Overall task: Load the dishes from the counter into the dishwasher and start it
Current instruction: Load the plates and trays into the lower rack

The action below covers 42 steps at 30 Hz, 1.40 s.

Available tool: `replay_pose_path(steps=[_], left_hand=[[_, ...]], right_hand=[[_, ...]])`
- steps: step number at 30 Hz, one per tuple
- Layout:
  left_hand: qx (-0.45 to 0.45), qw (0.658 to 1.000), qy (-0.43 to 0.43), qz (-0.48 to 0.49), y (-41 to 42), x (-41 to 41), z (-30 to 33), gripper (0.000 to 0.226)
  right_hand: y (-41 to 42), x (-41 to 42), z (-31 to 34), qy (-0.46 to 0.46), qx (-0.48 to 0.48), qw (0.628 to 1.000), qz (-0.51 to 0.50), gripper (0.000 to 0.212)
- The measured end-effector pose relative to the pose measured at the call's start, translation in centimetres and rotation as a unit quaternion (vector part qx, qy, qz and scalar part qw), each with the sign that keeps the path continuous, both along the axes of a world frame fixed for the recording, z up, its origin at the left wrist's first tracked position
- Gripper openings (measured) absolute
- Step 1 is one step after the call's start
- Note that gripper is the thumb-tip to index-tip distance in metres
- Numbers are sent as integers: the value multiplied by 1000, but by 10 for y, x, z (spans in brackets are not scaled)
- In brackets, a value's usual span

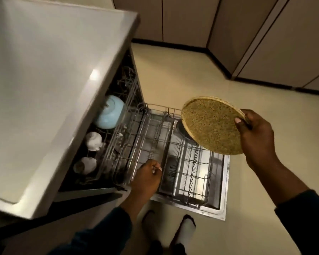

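My right hand [254, 137] grips the rim of a round speckled yellow-green plate [212, 126], held tilted above the far right of the lower rack [190, 172]. That wire rack is pulled out over the open dishwasher door [223, 197]. My left hand [147, 177] has its fingers curled on the rack's near left edge. In the upper rack [118, 137], under the counter, sit a light blue bowl [110, 113] and two white cups [94, 140], [85, 164]. A dark dish [182, 129] shows partly behind the plate.
The white counter [50, 80] overhangs the dishwasher on the left. Beige floor [191, 74] stretches right and beyond, bordered by tall beige cabinets [247, 30]. My feet [184, 229] in white socks stand just before the open door.
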<state>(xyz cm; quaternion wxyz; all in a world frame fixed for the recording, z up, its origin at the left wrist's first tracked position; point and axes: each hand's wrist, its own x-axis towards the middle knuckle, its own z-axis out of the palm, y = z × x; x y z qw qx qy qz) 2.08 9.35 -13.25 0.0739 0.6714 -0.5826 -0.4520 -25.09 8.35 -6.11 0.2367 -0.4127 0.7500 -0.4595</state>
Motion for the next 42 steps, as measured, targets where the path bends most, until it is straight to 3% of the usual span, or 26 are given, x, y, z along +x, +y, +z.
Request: replay_pose_path(steps=[4, 9, 19, 28, 36, 42], left_hand=[[10, 1000, -6, -5, -8, -21, -86, 21], [-4, 1000, -22, -13, -25, -56, -172, 9], [21, 999, -23, -11, -63, -106, -287, 23], [97, 990, -56, -81, -47, -120, -332, 30], [40, 996, -42, -68, -37, -115, -344, 37], [43, 995, -48, -72, -39, -110, -349, 38]], right_hand=[[-13, -14, -81, 11, 23, 1000, 5, 21], [-23, -26, -166, 16, 33, 999, 27, 22], [-53, -38, -268, 36, 24, 997, 65, 21], [-71, -33, -291, 58, 21, 985, 160, 27], [-75, -35, -297, 99, 47, 976, 190, 24], [-70, -34, -330, 161, 142, 948, 235, 17]])
